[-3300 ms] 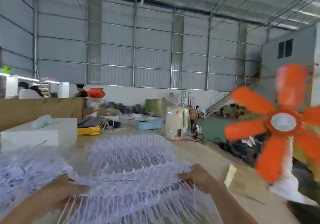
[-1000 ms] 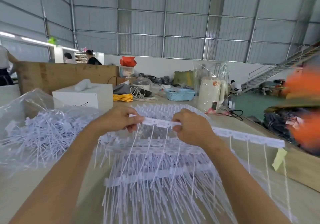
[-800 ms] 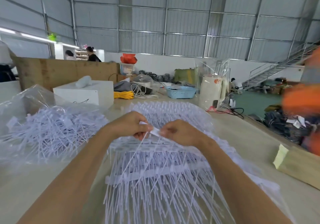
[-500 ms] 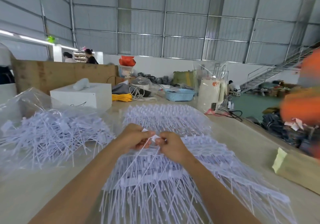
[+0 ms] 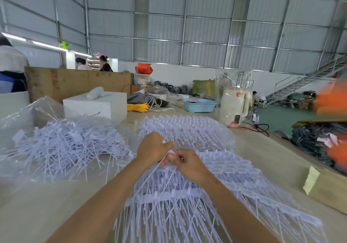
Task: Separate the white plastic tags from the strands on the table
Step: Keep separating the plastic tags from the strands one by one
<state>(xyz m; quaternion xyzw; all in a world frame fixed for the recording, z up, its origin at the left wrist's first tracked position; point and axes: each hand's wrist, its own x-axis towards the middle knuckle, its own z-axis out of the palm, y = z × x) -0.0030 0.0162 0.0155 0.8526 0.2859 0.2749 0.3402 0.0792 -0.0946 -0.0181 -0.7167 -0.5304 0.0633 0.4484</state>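
A big heap of white plastic tag strips (image 5: 212,175) with long thin strands covers the middle of the table. My left hand (image 5: 153,147) and my right hand (image 5: 187,162) meet just above the heap, fingertips together. Both pinch a short white tag piece (image 5: 170,151), and a few strands hang down from it between my forearms. On the left lies a pile of loose separated tags (image 5: 65,148) on a clear plastic bag.
Behind the heap stand a white box (image 5: 95,105), a yellow cord bundle (image 5: 138,107), a blue basket (image 5: 200,105) and a white kettle (image 5: 234,107). A yellow-green card (image 5: 311,179) lies at the right table edge beside blurred orange fan blades (image 5: 332,99). People stand behind a wooden board (image 5: 75,82).
A second ago my hands held a long tag strip stretched out and raised. They have since come together and dropped lower over the heap, now pinching only a short piece.
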